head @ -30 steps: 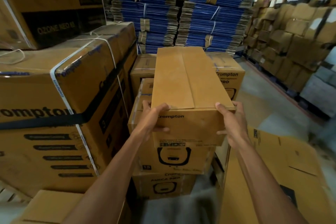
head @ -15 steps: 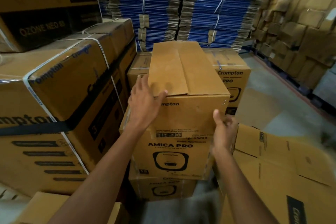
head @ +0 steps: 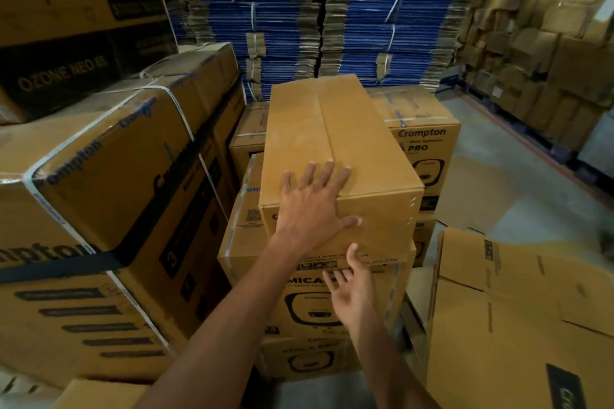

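Left hand [head: 312,206] has climbed off the side wall of the plain brown cardboard carton [head: 349,136] and now lies over its near top edge. Right hand [head: 353,289] has dropped from the right corner to below the front face. Sweep from frame left: large strapped brown carton [head: 99,196] fills the left side, close beside the stack with a dark gap between. Left hand next, centre frame: flat, fingers fanned on the top panel beside the flap seam, thumb spread down onto the front face; pressing, not gripping. Plain carton lies under that palm and runs away toward upper centre. It sits on the printed brown AMICA PRO carton [head: 246,242] but offset rightward, so a strip of the lower lid shows bare at its left. Right hand, lower centre, holds nothing: fingers loose and apart in front of the printed carton, thumb tip raised to the plain carton's bottom edge; contact or not, cannot tell. Judgement: the step is seating and squaring the carton. Best done with steady flat pressure from the left palm while the right hand guides the bottom edge, easing it until the faces line up; no hard shove. Right of centre, Crompton-printed brown carton [head: 428,143] stands just beside it. Open flattened brown carton [head: 518,309] lies lower right.
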